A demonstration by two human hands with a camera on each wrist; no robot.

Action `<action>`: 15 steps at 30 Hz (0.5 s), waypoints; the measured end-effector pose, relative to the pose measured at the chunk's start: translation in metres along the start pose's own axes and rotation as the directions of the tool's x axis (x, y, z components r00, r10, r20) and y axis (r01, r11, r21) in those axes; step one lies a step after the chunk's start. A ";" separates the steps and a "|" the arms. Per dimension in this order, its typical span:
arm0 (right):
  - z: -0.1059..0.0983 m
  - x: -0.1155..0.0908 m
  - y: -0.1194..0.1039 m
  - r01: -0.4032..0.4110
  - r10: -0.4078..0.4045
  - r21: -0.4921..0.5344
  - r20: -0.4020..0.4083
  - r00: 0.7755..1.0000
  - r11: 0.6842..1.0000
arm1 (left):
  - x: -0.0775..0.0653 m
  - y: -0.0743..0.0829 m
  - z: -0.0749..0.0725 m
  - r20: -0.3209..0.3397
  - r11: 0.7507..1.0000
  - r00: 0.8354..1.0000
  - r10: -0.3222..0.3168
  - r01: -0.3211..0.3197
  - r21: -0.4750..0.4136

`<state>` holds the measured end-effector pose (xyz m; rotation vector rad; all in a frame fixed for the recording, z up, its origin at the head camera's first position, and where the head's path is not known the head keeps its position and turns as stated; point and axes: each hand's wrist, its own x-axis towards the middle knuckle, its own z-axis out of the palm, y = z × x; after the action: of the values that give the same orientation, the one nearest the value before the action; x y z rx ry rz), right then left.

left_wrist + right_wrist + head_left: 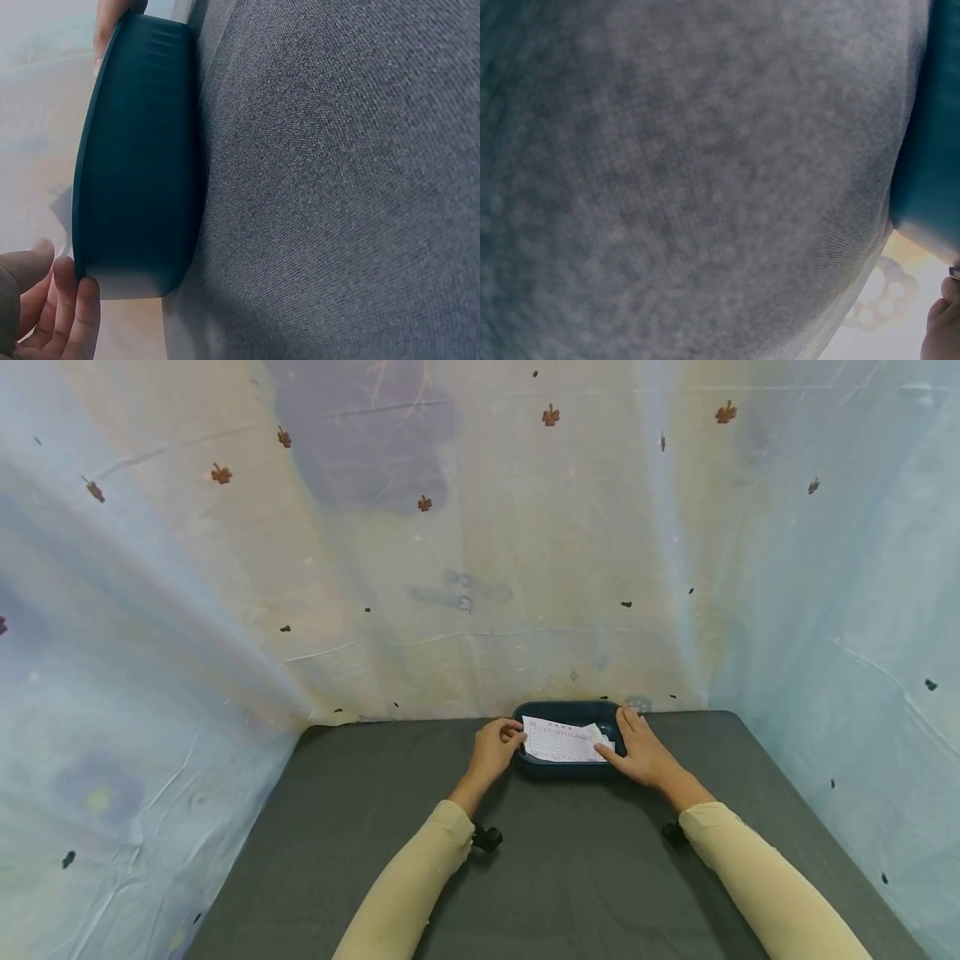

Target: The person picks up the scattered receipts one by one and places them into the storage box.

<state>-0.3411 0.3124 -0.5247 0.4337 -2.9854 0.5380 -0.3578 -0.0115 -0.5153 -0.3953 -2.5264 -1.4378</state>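
A dark teal oblong basin stands at the table's far side. Inside lie white printed slips of paper, the largest with reddish heading and ruled lines. My left hand is at the basin's left end, loosely bent fingers touching its outer wall and thumb apart from the rim. Whether those fingertips touch the paper's edge I cannot tell. Across the right end rests my right hand, fingers extended along the rim and thumb over the papers. Most of this hand is outside the right wrist view.
A dark grey cloth covers the table. Pale patterned curtains hang behind it and at both sides, close to the basin at the back. Dark wrist devices sit under both cream sleeves.
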 end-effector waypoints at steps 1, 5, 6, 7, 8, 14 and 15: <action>0.000 0.000 -0.001 0.000 0.000 0.003 0.002 1.000 1.000 | 0.000 0.000 -0.001 -0.001 1.000 1.000 0.003 -0.003 0.002; -0.002 0.000 -0.003 -0.005 0.005 0.009 0.009 1.000 1.000 | -0.002 -0.001 -0.007 0.002 1.000 1.000 0.006 -0.006 -0.016; -0.002 0.000 -0.003 -0.007 0.007 0.013 0.011 1.000 1.000 | -0.003 -0.002 -0.008 0.004 1.000 1.000 0.003 -0.003 -0.023; -0.002 0.000 -0.003 -0.007 0.007 0.016 0.013 1.000 1.000 | -0.004 -0.003 -0.010 0.005 0.999 1.000 -0.001 0.001 -0.033; -0.003 0.000 -0.004 -0.008 0.008 0.018 0.015 1.000 1.000 | -0.006 -0.004 -0.011 0.007 0.999 1.000 -0.008 0.008 -0.042; -0.005 -0.002 -0.004 -0.007 0.006 0.034 0.030 1.000 0.999 | -0.014 -0.011 -0.020 0.003 0.999 1.000 -0.027 0.027 -0.044; -0.005 -0.003 -0.003 -0.008 0.007 0.037 0.035 0.999 0.999 | -0.015 -0.012 -0.021 0.003 0.999 1.000 -0.022 0.022 -0.036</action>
<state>-0.3372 0.3119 -0.5192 0.4391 -3.0154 0.5932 -0.3467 -0.0378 -0.5193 -0.3770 -2.5175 -1.4939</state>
